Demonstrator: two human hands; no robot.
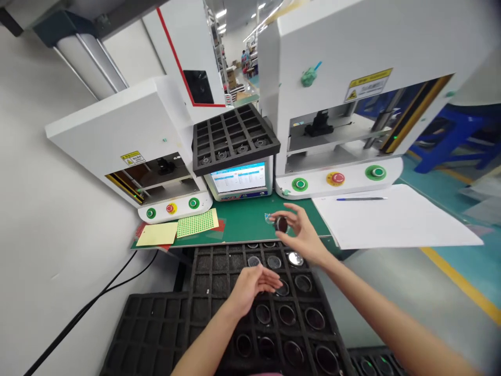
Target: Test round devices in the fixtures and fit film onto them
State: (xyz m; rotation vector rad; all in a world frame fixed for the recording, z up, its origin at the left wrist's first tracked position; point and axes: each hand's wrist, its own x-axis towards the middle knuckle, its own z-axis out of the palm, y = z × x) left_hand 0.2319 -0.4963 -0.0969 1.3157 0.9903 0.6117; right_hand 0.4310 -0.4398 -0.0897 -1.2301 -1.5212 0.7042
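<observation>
My right hand (303, 235) is raised over the front edge of the green work surface, thumb and fingers closed around a small round dark disc with a shiny rim (281, 224). Lower and to the left, my left hand (256, 284) hovers over a black foam tray (202, 284), its fingers stretched out and nothing visible in them. Similar round dark discs (287, 314) lie in the compartments on the tray's right side. One disc (295, 259) near the back right looks bright and mirror-like. My left hand partly covers a disc beneath its fingertips.
Two white press machines (332, 47) with buttons flank a small screen (240, 177). Another black tray (235, 141) rests above the screen. A pen (362, 198) lies on white paper (399, 224) at right. Yellow sheets (156, 234) and a green-dotted sheet (197, 223) lie left.
</observation>
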